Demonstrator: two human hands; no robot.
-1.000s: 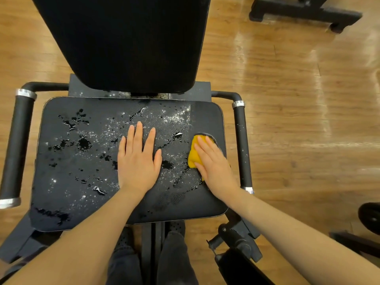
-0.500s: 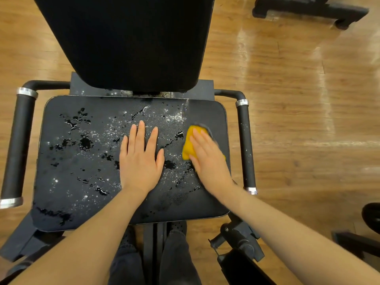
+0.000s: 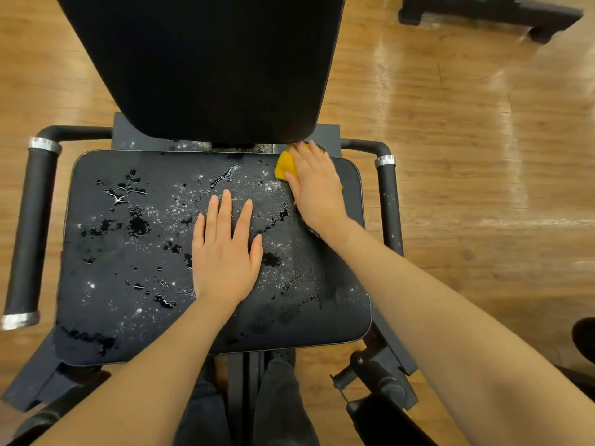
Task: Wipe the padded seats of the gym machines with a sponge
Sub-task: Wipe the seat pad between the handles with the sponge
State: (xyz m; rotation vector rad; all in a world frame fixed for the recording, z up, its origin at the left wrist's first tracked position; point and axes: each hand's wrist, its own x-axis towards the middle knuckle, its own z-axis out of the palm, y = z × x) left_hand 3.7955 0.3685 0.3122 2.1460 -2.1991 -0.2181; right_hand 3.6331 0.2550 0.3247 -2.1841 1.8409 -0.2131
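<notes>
Wet black padded seat (image 3: 128,252), right hand (image 3: 317,185) pressing yellow sponge (image 3: 283,167) flat at far right corner, left hand (image 3: 225,249) spread flat mid-seat, holding nothing

I see the black padded seat (image 3: 128,252), wet with droplets and dark puddles. My left hand (image 3: 225,252) lies flat at its middle; my right hand (image 3: 317,188) presses the yellow sponge (image 3: 283,167) onto its far right corner.

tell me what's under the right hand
A yellow sponge, pressed flat on the wet seat pad at its far right corner by the right hand. Most of it is covered.
</notes>
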